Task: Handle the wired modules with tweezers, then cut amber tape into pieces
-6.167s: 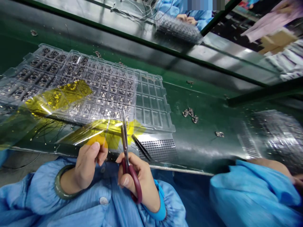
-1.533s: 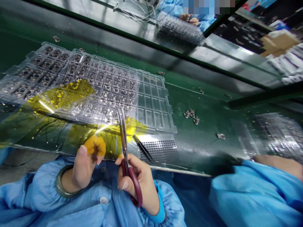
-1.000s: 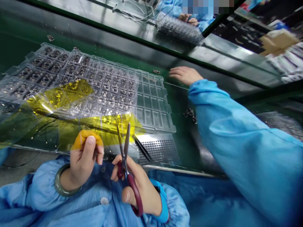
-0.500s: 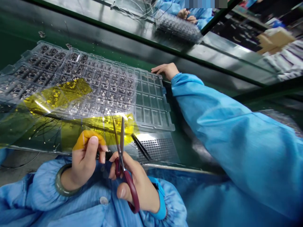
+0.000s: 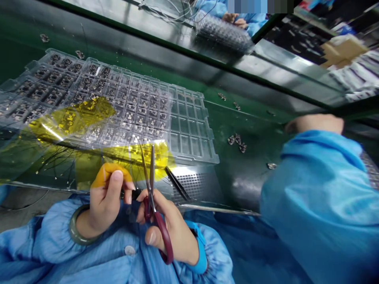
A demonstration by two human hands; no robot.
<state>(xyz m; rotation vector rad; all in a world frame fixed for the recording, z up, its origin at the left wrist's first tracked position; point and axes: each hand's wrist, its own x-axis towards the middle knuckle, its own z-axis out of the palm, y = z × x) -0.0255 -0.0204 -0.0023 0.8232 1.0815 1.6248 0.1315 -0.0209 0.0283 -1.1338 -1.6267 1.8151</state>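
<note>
In my right hand (image 5: 174,227) is a pair of scissors (image 5: 150,181) with dark red handles, its blades pointing away from me and slightly apart. Closed in a pinch, my left hand (image 5: 106,201) holds clear yellow film (image 5: 139,156), which tints the fingers behind it orange. The film stretches over the front of the trays, and another yellow piece (image 5: 71,118) lies across the compartments. Under it stand clear plastic trays (image 5: 194,122) with small circuit boards (image 5: 130,116) in many compartments; those at the right end hold none. Thin black wires (image 5: 59,161) lie along the front.
Black tweezers (image 5: 177,183) rest on a perforated sheet (image 5: 197,183) right of the scissors. A co-worker's blue sleeve (image 5: 322,189) and hand (image 5: 316,123) reach in at the right. Loose small parts (image 5: 237,141) lie on the green mat. Another person's hands (image 5: 235,19) are across the bench.
The co-worker's hand has left the tray's right corner and moved right, uncovering loose parts on the mat. My hands, the scissors and the film have hardly moved.
</note>
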